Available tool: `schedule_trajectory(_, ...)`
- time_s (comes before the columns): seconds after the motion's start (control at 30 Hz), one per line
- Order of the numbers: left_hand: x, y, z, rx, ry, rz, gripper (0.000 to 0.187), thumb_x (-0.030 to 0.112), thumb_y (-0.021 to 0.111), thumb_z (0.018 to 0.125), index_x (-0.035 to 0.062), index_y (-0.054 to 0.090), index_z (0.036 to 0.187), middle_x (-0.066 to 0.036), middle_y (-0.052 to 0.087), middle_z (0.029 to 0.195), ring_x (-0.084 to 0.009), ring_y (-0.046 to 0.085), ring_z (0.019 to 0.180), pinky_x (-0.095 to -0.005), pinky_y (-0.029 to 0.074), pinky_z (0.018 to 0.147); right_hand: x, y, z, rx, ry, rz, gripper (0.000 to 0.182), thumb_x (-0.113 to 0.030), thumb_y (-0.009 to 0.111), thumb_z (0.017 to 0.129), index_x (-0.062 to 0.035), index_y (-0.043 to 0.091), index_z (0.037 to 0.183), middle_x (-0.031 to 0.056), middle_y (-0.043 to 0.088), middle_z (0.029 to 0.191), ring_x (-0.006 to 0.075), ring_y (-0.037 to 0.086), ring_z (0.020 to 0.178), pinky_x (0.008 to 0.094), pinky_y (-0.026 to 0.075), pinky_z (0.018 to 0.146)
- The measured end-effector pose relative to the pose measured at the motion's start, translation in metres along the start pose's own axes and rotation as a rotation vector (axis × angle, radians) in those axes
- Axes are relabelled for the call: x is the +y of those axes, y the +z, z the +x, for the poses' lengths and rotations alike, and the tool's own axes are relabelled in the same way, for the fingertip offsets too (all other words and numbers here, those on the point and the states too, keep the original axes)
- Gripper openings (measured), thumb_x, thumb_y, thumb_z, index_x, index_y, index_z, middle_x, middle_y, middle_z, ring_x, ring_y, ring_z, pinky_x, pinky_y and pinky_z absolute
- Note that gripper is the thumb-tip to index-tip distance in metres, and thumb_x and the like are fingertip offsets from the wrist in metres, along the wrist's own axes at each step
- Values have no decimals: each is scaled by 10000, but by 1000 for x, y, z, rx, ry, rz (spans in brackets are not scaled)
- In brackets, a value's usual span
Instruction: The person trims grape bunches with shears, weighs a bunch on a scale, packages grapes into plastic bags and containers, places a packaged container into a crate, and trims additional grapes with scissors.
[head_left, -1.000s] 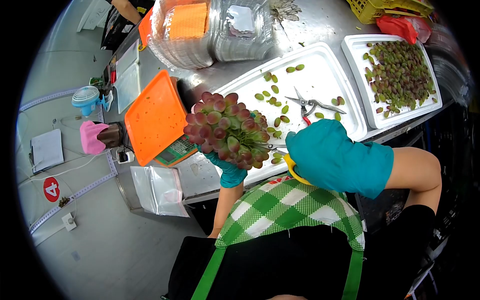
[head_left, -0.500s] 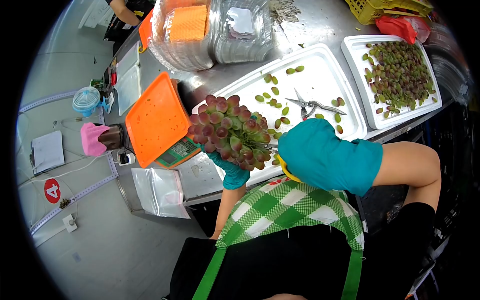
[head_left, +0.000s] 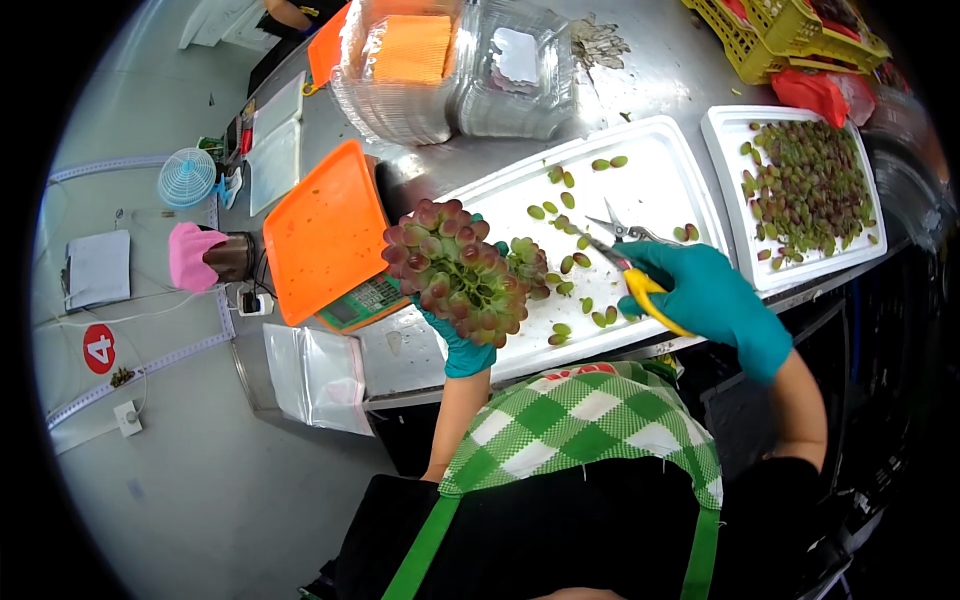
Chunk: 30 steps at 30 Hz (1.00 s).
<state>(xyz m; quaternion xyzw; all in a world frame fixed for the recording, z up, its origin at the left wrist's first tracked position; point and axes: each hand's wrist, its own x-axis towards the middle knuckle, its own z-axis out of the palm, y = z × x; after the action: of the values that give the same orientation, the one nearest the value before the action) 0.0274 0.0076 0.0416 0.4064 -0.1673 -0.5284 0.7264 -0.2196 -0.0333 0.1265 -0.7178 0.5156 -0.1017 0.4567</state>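
Observation:
My left hand [head_left: 462, 348], in a teal glove, holds a bunch of reddish-green grapes [head_left: 440, 255] up over the left part of a white tray [head_left: 645, 170]. Green stems show on the bunch's near side, and most of my fingers are hidden behind it. To the right, my gloved right hand [head_left: 710, 295] grips scissors [head_left: 648, 292] with yellow handles, their blades pointing up and left over the tray. Several loose grapes [head_left: 568, 264] lie scattered in the tray. Pruning shears [head_left: 622, 228] rest there too, partly covered by my right hand.
A second white tray [head_left: 735, 135] at the right is heaped with loose grapes. Left of the bunch stands a scale with an orange pan [head_left: 325, 230]. Stacked clear plastic boxes [head_left: 515, 105] and a yellow crate [head_left: 755, 45] stand at the back. Plastic bags [head_left: 318, 380] lie at the front left.
My right hand has drawn away from the bunch to the right, bringing the scissors into sight. The bunch has turned, showing more stems. More loose grapes are visible near the tray's front edge.

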Motion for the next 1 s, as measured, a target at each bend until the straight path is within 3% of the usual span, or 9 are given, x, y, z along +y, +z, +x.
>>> schedule_trajectory(0.1, 0, 4, 4, -33, -7, -22, 594, 490, 407, 824, 120, 288, 1274, -84, 392, 1228, -245, 432, 1092, -394, 419, 876, 82, 40, 8, 163, -13, -626, 370, -330, 625, 702, -102, 574, 990, 120, 607, 747, 251, 593, 673, 345, 459, 583)
schedule_trajectory(0.2, 2, 6, 9, -97, -61, -53, 594, 489, 409, 824, 120, 288, 1273, -85, 392, 1226, -245, 434, 1090, -395, 421, 873, 73, 36, 2, 104, 246, -468, 416, -339, 646, 677, -88, 572, 1001, 114, 619, 809, 260, 593, 694, 343, 469, 612)
schedule_trajectory(0.4, -7, 0, 10, -292, -339, -171, 594, 486, 413, 824, 118, 287, 1273, -85, 394, 1223, -246, 436, 1087, -395, 426, 867, 60, 52, 6, 303, 101, 392, 418, -186, 668, 733, -18, 519, 1085, 111, 623, 859, 126, 605, 738, 251, 478, 666)
schedule_trajectory(0.53, -12, -4, 14, -366, -457, -227, 594, 484, 415, 823, 117, 287, 1273, -86, 395, 1222, -246, 437, 1085, -396, 429, 863, 19, 48, 6, 275, -76, 878, 471, -88, 654, 735, -88, 470, 1169, 57, 601, 892, 87, 573, 841, 234, 465, 752)
schedule_trajectory(0.67, -10, -2, 15, -385, -497, -281, 587, 484, 422, 817, 117, 306, 1261, -91, 404, 1210, -255, 450, 1064, -404, 434, 856, -8, 45, 12, 404, -292, 580, 578, -142, 704, 689, -87, 442, 1201, 69, 585, 905, 106, 564, 787, 245, 455, 696)
schedule_trajectory(0.73, -9, 0, 13, -401, -512, -343, 576, 486, 432, 804, 117, 344, 1237, -100, 422, 1190, -274, 474, 1026, -419, 438, 846, -20, 43, 14, 427, -360, 516, 573, 4, 646, 713, -77, 413, 1230, 56, 558, 966, 93, 533, 867, 228, 438, 761)
schedule_trajectory(0.83, -9, -2, 10, -458, -559, -424, 607, 505, 441, 789, 115, 338, 1242, -101, 415, 1201, -280, 459, 1049, -427, 432, 848, -18, 41, 14, 430, -320, 334, 614, -27, 655, 708, -83, 372, 1250, 75, 556, 993, 108, 551, 846, 249, 450, 743)
schedule_trajectory(0.93, -8, 0, 11, -496, -555, -398, 624, 523, 439, 782, 116, 336, 1244, -106, 403, 1216, -287, 451, 1057, -434, 423, 857, 4, 47, 18, 515, -126, 268, 655, -161, 689, 685, -94, 346, 1239, 99, 577, 948, 166, 580, 785, 281, 471, 697)
schedule_trajectory(1.0, -7, 1, 15, -528, -549, -378, 631, 530, 438, 780, 116, 335, 1245, -108, 399, 1221, -289, 449, 1059, -436, 419, 861, 39, 58, 25, 520, 119, 6, 584, -208, 626, 729, -60, 309, 1197, 133, 586, 998, 230, 599, 833, 313, 477, 696)
